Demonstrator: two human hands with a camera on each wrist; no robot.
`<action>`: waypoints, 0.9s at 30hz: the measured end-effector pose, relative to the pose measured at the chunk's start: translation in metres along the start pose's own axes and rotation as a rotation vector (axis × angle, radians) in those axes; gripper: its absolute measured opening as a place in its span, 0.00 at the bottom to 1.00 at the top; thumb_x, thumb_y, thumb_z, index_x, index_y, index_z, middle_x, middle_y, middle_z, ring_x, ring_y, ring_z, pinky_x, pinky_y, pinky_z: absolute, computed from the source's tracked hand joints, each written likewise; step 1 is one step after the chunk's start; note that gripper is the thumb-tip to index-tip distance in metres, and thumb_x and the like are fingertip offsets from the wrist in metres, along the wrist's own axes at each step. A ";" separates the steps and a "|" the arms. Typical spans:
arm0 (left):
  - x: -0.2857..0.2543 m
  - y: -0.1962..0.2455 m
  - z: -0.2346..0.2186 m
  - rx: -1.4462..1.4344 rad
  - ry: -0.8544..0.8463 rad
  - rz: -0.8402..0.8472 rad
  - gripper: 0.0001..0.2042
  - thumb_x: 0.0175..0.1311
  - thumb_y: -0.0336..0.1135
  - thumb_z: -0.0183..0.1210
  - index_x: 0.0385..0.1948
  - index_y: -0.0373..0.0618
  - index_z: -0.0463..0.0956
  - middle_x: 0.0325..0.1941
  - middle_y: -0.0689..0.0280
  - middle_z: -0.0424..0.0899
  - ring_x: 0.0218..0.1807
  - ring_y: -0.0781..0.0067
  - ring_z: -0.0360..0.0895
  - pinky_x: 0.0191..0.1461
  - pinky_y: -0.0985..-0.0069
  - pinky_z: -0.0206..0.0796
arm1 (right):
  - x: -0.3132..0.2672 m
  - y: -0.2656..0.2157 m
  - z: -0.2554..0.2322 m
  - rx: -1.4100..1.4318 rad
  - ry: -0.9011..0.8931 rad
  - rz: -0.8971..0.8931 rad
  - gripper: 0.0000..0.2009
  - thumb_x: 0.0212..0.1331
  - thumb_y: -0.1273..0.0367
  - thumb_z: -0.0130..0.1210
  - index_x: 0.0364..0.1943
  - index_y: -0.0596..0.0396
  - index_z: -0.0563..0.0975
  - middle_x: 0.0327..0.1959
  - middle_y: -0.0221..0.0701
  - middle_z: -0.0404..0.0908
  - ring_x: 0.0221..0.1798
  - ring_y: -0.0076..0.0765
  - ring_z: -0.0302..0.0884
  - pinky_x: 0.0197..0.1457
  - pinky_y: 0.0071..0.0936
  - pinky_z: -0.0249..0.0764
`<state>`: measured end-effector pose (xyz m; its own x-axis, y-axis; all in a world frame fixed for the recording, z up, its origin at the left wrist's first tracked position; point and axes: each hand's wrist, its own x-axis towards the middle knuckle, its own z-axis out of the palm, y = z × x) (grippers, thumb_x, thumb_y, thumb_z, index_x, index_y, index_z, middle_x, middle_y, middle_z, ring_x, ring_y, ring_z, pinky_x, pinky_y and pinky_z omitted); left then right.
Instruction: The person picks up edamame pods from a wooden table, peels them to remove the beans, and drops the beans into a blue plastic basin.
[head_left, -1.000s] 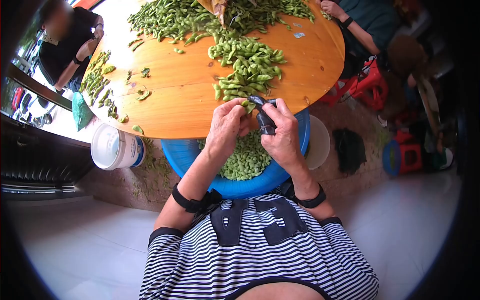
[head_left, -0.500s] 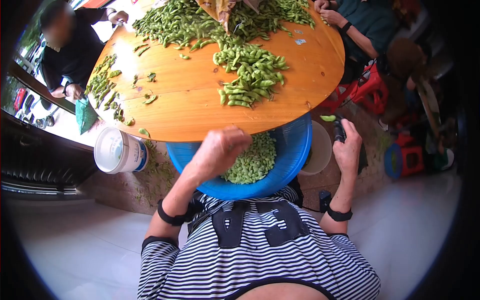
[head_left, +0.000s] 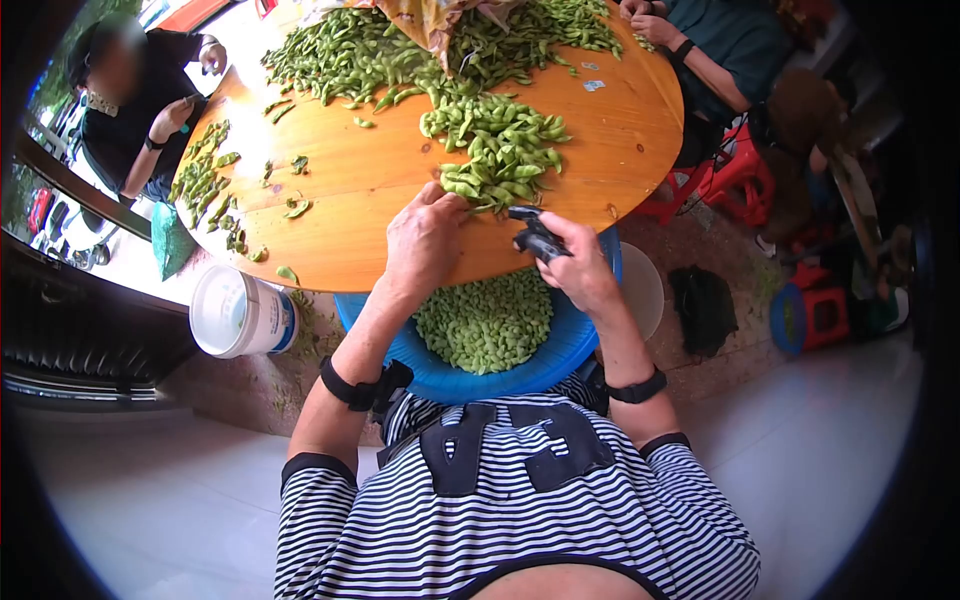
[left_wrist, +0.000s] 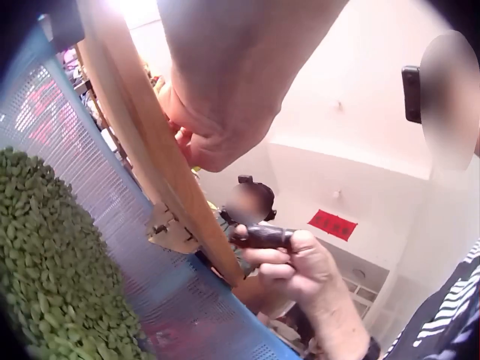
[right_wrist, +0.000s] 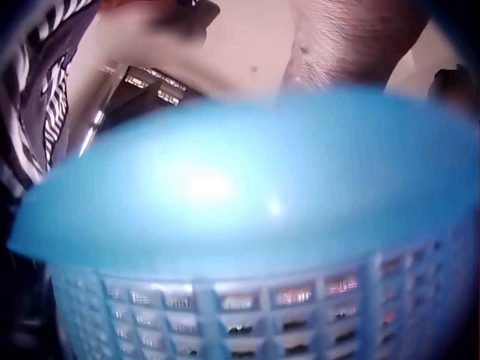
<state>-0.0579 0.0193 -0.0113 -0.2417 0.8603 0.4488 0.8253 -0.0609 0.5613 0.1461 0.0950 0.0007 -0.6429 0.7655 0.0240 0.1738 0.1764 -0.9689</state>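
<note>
At the near edge of the green pod pile [head_left: 500, 150], the left hand [head_left: 425, 240] bends its fingers and pinches a pod at the tips, partly hidden. In the left wrist view this hand [left_wrist: 217, 124] is over the wooden table edge [left_wrist: 142, 112]. The right hand [head_left: 580, 265] grips a small black tool [head_left: 540, 240] just right of the left hand. In the left wrist view the black tool [left_wrist: 262, 237] lies between thumb and curled fingers of the right hand [left_wrist: 296, 270]. Below both hands, shelled beans [head_left: 485, 325] fill part of a blue basket [head_left: 450, 388].
A large pod heap [head_left: 350, 50] and a plastic bag [head_left: 425, 25] cover the table's far side. Loose pods [head_left: 200, 185] lie at left. A white bucket [head_left: 225, 310] stands lower left, a pale tub [head_left: 642, 290] right of the basket. Other people sit at both sides.
The right hand swung out right with a pod on the tool, then came back to the table edge without that pod. The left hand moved from above the basket up to the pile.
</note>
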 end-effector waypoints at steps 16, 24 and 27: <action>-0.007 0.021 0.025 -0.680 -0.034 -0.382 0.07 0.64 0.33 0.59 0.34 0.38 0.79 0.22 0.73 0.77 0.22 0.88 0.70 0.24 0.86 0.62 | 0.010 0.019 0.006 0.785 -0.285 0.027 0.18 0.54 0.73 0.44 0.48 0.69 0.71 0.25 0.20 0.64 0.22 0.11 0.56 0.19 0.10 0.55; -0.018 0.033 0.032 -0.390 0.254 -0.005 0.04 0.61 0.28 0.59 0.32 0.37 0.77 0.18 0.67 0.75 0.21 0.82 0.71 0.27 0.79 0.65 | 0.007 0.011 0.011 0.752 -0.167 0.086 0.21 0.46 0.75 0.44 0.48 0.70 0.71 0.27 0.23 0.66 0.23 0.12 0.55 0.18 0.11 0.55; -0.021 0.036 0.030 -0.746 0.183 -0.165 0.03 0.63 0.28 0.58 0.31 0.39 0.77 0.18 0.70 0.74 0.19 0.82 0.68 0.23 0.82 0.60 | 0.005 0.015 0.009 0.833 -0.144 0.167 0.18 0.51 0.74 0.42 0.47 0.65 0.73 0.26 0.21 0.64 0.22 0.12 0.53 0.18 0.07 0.51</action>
<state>-0.0082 0.0138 -0.0215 -0.4652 0.7945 0.3904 0.2267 -0.3194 0.9201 0.1391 0.0957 -0.0155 -0.7560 0.6450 -0.1115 -0.2934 -0.4862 -0.8231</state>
